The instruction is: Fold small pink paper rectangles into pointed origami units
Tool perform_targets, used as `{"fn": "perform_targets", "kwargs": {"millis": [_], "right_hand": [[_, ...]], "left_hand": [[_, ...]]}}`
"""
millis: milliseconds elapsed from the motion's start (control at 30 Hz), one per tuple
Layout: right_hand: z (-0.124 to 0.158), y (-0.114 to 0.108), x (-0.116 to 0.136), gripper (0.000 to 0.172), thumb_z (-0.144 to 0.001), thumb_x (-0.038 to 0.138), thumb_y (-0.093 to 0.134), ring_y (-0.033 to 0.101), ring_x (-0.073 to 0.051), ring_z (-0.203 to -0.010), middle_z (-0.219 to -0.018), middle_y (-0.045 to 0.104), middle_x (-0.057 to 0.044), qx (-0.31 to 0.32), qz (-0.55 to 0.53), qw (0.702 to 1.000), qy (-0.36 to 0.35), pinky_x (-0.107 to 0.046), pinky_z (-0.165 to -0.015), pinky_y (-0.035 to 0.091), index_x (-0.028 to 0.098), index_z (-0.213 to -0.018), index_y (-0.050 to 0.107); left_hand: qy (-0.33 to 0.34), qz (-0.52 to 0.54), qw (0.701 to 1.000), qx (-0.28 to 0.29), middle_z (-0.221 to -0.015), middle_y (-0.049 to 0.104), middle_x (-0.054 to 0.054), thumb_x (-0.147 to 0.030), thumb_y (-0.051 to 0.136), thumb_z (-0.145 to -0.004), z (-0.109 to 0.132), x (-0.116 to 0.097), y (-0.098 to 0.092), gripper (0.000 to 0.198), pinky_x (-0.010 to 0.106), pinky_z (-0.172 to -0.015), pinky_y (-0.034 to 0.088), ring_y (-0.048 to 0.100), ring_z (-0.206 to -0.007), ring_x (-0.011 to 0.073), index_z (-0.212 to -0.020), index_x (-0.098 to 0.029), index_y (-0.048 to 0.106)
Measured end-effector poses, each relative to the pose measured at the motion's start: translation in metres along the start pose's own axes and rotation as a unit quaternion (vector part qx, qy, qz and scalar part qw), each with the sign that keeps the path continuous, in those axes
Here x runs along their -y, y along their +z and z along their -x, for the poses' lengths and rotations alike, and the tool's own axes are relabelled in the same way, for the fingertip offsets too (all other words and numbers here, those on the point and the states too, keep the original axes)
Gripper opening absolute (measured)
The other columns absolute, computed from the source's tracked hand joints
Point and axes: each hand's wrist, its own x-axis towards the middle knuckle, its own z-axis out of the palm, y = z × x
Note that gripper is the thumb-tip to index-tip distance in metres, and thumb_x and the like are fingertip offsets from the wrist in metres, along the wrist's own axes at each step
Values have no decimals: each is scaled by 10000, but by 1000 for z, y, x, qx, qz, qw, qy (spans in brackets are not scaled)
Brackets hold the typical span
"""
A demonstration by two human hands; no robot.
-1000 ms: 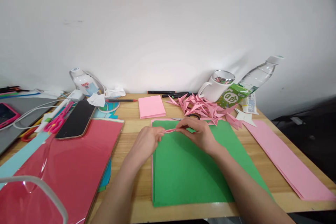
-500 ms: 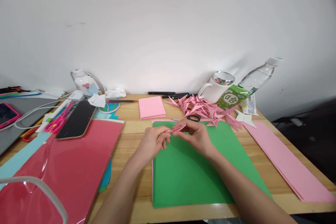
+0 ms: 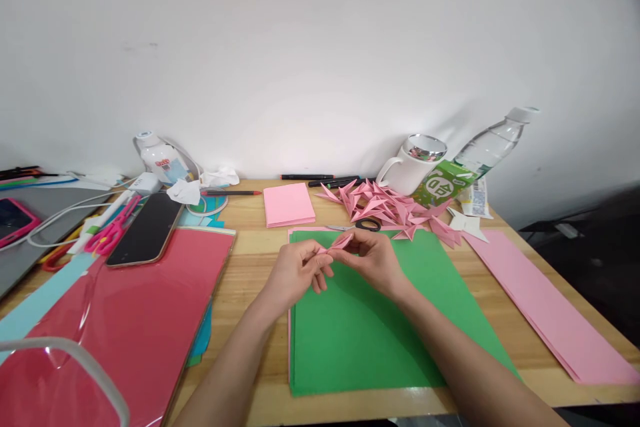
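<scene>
A small folded piece of pink paper (image 3: 343, 242) is pinched between both hands, partly covered by the fingers. My left hand (image 3: 299, 271) is closed on its left end, thumb and forefinger pressed together. My right hand (image 3: 373, 260) is closed on the other end. Both hands are above the upper part of a green paper stack (image 3: 380, 340). Just beyond them lies a pair of scissors with black handles (image 3: 369, 224). A heap of pointed pink folded pieces (image 3: 383, 203) is behind my right hand, and a stack of pink square sheets (image 3: 289, 205) sits behind my left.
A white mug (image 3: 414, 163), a green carton (image 3: 443, 183) and a leaning water bottle (image 3: 495, 143) stand at the back right. Long pink sheets (image 3: 550, 313) lie at the right. On the left are a red packet (image 3: 140, 320), a phone (image 3: 147, 230) and pink scissors (image 3: 111, 230).
My fingers have shifted slightly on the folded pink paper, and the two hands' fingertips are closer together. The things on the table have stayed in place.
</scene>
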Motion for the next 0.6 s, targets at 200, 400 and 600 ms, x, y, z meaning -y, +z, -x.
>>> {"fn": "perform_targets", "kwargs": {"millis": [200,400,600], "right_hand": [[-3,-3,2,177,-618,317,764,602,-127,-618,-719,675,-15,-28,-78,996,28,-266,-598,517,178,-633,654],[-4,-3,-1,232,-587,338,780,570,-113,-558,-635,650,-9,-70,-72,994,40,-244,-542,492,173,-582,617],[-1,0,-2,275,-646,395,736,556,-114,-568,-648,627,-15,-75,-39,996,20,-243,-542,478,171,-615,581]], "left_hand": [[33,-12,999,-2,-507,535,-17,-363,496,-817,0,-3,0,295,188,-390,405,519,-388,85,-622,-142,523],[62,-65,996,0,-577,563,-12,-368,463,-856,0,2,1,285,187,-427,406,517,-428,76,-702,-147,557],[57,-46,997,1,-535,549,-14,-424,488,-841,0,2,5,328,190,-416,412,519,-419,82,-669,-147,528]]}}
